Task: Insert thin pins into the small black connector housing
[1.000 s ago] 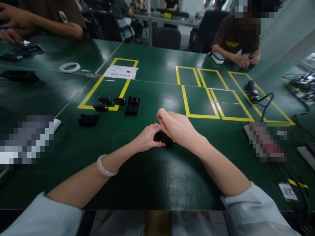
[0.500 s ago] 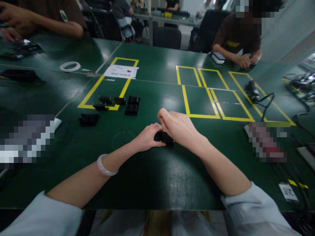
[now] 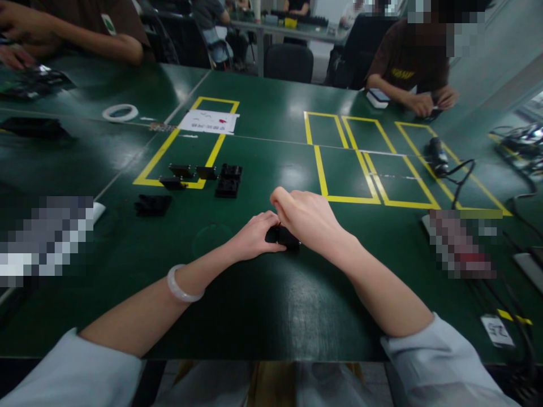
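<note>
A small black block-like part [image 3: 289, 240] rests on the green table [image 3: 254, 305] in front of me. My left hand [image 3: 254, 236] grips its left side between thumb and fingers. Directly over the part, my right hand [image 3: 311, 219] is closed with its wrist bent. Its fingertips point down and are hidden behind the hand, so whatever they hold or touch does not show. Farther off to the left lie several thin black parts [image 3: 181, 170], a black two-section piece [image 3: 229, 181] and a dark jagged-edged piece [image 3: 153, 204].
Yellow tape outlines [image 3: 350, 200] mark the table. A white paper sheet [image 3: 208, 121] and a roll of white tape [image 3: 120, 113] lie at the back left. A black cylindrical device [image 3: 436, 155] with a cable stands right. Two people work across the table.
My hands and the black part stay almost in place. Across the table at the right, the other person's hands have shifted slightly.
</note>
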A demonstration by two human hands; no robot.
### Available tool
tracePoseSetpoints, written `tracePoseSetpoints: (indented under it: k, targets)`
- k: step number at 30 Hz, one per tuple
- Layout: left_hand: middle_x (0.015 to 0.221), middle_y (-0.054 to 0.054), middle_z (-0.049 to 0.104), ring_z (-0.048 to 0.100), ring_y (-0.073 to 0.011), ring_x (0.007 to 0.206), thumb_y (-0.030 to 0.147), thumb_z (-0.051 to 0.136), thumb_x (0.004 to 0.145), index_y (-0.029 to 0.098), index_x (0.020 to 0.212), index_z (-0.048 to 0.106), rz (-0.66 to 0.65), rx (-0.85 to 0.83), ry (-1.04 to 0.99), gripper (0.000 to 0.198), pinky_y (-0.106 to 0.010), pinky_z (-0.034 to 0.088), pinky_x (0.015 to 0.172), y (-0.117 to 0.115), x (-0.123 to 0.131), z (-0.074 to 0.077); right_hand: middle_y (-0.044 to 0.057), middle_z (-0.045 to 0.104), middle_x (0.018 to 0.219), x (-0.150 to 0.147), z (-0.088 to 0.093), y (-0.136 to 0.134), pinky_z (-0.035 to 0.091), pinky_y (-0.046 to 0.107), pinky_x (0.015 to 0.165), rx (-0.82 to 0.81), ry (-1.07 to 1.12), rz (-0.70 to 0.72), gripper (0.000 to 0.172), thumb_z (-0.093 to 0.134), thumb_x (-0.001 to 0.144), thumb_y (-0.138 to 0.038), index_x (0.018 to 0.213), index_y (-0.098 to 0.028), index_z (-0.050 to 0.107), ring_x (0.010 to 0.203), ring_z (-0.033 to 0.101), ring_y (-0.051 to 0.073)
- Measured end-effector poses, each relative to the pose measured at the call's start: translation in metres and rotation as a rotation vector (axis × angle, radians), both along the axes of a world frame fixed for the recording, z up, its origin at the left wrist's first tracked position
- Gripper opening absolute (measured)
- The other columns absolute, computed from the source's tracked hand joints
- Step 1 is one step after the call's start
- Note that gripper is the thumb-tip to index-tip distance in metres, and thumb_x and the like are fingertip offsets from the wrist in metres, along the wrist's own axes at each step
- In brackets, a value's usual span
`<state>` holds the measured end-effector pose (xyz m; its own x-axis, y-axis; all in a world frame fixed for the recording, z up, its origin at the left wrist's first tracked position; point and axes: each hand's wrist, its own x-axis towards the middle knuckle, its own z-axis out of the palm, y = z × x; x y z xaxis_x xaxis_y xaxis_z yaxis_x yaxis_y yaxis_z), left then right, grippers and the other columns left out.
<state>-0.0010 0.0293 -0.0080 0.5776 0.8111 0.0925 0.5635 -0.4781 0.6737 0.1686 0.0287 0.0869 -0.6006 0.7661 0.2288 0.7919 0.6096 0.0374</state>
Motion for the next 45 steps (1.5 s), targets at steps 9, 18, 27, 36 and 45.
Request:
tracePoseSetpoints:
  k: [9,18,27,36,45]
  targets:
    - [0.120,-0.009,0.060,0.054,-0.0320,0.115,0.042,0.075,0.075,0.019,0.110,0.058,-0.003,0.013,0.002,0.045,-0.048,0.041,0.100,-0.0001,0.0005,0.0006,0.003,0.066,0.077,-0.0013,0.0011,-0.0016,0.024,0.028,0.059,-0.016,0.020,0.007,0.024,0.032,0.098,-0.027,0.100,-0.019,0.054,0.067,0.054,0.013]
    - [0.123,-0.010,0.059,0.053,-0.0327,0.117,0.042,0.075,0.075,0.020,0.113,0.058,-0.009,0.012,0.012,0.047,-0.049,0.041,0.101,0.0004,0.0000,-0.0023,0.003,0.067,0.079,-0.0013,0.0001,0.0000,0.024,0.028,0.059,-0.028,-0.002,-0.001,0.023,0.032,0.097,-0.022,0.101,-0.019,0.054,0.067,0.055,0.013]
    - [0.125,-0.009,0.058,0.052,-0.0325,0.119,0.042,0.074,0.076,0.020,0.114,0.057,-0.012,0.021,-0.010,0.047,-0.049,0.041,0.101,-0.0001,-0.0007,-0.0023,0.003,0.066,0.077,-0.0017,0.0014,-0.0014,0.025,0.028,0.060,-0.019,0.024,0.034,0.025,0.030,0.099,-0.027,0.099,-0.019,0.054,0.069,0.055,0.013]
    - [0.114,-0.008,0.062,0.056,-0.0312,0.110,0.042,0.075,0.075,0.019,0.101,0.060,-0.005,0.009,-0.005,0.038,-0.047,0.044,0.097,-0.0004,0.0012,0.0018,0.004,0.069,0.083,-0.0024,0.0000,-0.0002,0.028,0.027,0.061,-0.043,0.027,0.003,0.026,0.030,0.095,-0.020,0.110,-0.017,0.051,0.070,0.057,0.014]
    - [0.124,-0.010,0.059,0.053,-0.0325,0.119,0.041,0.075,0.076,0.019,0.114,0.058,-0.022,0.020,0.020,0.047,-0.049,0.039,0.102,-0.0003,0.0000,0.0000,0.003,0.069,0.080,0.0019,0.0051,0.0014,0.022,0.028,0.056,-0.085,0.020,-0.063,0.034,0.026,0.101,-0.038,0.101,-0.018,0.053,0.065,0.058,0.013]
